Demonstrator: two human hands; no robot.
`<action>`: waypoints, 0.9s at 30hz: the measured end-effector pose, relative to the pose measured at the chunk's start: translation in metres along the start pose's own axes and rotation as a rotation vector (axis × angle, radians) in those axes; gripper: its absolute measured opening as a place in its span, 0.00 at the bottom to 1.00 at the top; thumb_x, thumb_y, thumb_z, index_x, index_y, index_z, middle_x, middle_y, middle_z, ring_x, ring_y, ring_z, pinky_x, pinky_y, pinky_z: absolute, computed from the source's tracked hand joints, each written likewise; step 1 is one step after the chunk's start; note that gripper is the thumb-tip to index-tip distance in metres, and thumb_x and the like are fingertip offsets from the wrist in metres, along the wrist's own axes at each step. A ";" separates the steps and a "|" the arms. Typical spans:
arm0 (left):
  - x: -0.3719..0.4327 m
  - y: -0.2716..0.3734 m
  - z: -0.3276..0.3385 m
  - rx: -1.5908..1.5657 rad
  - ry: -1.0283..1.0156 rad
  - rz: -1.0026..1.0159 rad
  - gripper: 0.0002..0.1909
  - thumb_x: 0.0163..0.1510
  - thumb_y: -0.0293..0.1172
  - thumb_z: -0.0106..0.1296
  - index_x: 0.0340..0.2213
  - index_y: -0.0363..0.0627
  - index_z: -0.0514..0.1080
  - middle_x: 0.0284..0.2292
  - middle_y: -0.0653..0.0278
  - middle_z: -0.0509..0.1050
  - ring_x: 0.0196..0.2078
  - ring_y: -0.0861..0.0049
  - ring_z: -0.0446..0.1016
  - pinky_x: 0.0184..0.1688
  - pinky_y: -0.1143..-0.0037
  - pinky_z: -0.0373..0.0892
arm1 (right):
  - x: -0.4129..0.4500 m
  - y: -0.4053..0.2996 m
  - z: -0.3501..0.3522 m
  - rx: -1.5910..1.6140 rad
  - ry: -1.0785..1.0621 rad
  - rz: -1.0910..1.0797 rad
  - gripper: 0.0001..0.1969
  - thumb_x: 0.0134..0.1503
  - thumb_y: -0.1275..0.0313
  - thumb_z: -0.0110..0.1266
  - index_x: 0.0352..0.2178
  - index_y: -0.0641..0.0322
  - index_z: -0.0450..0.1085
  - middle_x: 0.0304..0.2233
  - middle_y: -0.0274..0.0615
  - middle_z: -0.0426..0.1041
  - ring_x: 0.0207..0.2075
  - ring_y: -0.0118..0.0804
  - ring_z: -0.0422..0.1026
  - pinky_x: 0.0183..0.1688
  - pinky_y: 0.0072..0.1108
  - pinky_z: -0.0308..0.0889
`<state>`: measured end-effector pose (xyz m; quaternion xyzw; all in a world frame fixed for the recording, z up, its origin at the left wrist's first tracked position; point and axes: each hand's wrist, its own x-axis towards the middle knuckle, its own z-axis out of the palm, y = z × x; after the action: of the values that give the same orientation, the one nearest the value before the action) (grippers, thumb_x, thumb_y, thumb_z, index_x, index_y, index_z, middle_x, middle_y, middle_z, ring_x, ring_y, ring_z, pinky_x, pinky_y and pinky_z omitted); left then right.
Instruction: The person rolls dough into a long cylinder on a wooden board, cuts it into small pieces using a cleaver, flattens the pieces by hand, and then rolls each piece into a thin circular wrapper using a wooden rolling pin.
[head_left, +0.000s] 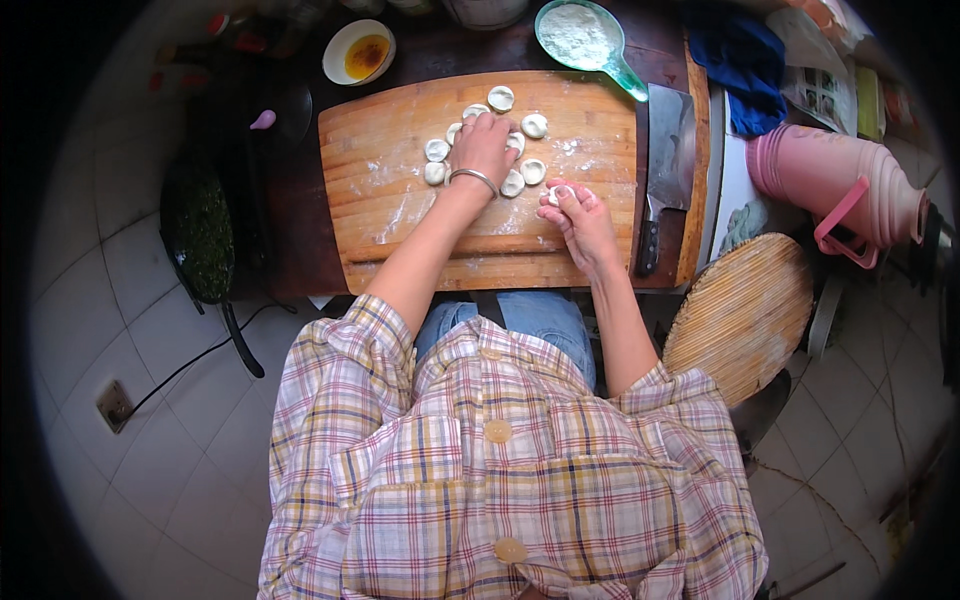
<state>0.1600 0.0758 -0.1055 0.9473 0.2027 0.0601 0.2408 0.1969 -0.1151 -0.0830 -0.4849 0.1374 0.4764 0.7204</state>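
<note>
Several small round dough pieces (533, 172), each with a dent pressed in its top, lie in a cluster on the flour-dusted wooden cutting board (390, 172). My left hand (484, 146) reaches palm down over the cluster and covers some of them; whether its fingers grip a piece is hidden. A metal bangle (474, 177) circles that wrist. To the right of the cluster, my right hand (576, 217) is raised by the board's lower right part. Its floury fingers and thumb pinch one white dough piece (561, 195).
A cleaver (670, 150) lies just right of the board. Behind the board are a bowl of oily sauce (341, 56) and a green scoop of flour (577, 37). A pan of chopped greens (199, 232) stands left; a pink thermos (832, 180) and a round slatted lid (739, 315) are right.
</note>
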 end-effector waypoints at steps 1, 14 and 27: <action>0.002 0.005 -0.003 0.042 -0.029 -0.018 0.16 0.44 0.30 0.58 0.38 0.48 0.72 0.35 0.58 0.73 0.39 0.60 0.70 0.44 0.69 0.67 | 0.002 -0.002 -0.002 0.044 -0.012 0.033 0.12 0.58 0.75 0.51 0.43 0.72 0.66 0.35 0.44 0.72 0.34 0.32 0.74 0.37 0.19 0.73; -0.061 0.019 -0.038 -1.766 -0.537 -0.836 0.11 0.57 0.28 0.50 0.42 0.40 0.69 0.37 0.68 0.73 0.35 0.89 0.71 0.38 0.86 0.70 | -0.003 0.003 0.028 -0.469 -0.048 -0.491 0.11 0.53 0.80 0.55 0.40 0.69 0.71 0.38 0.38 0.70 0.35 0.25 0.72 0.36 0.15 0.69; -0.100 0.019 -0.028 -2.230 -0.567 -0.840 0.12 0.59 0.34 0.50 0.43 0.43 0.69 0.35 0.68 0.72 0.35 0.84 0.68 0.36 0.82 0.66 | -0.024 0.005 0.037 -0.764 -0.109 -0.687 0.08 0.50 0.79 0.57 0.34 0.68 0.71 0.30 0.41 0.70 0.31 0.30 0.71 0.32 0.19 0.66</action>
<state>0.0700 0.0314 -0.0731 0.0629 0.2707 -0.0900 0.9564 0.1707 -0.0967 -0.0519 -0.7050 -0.2513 0.2533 0.6129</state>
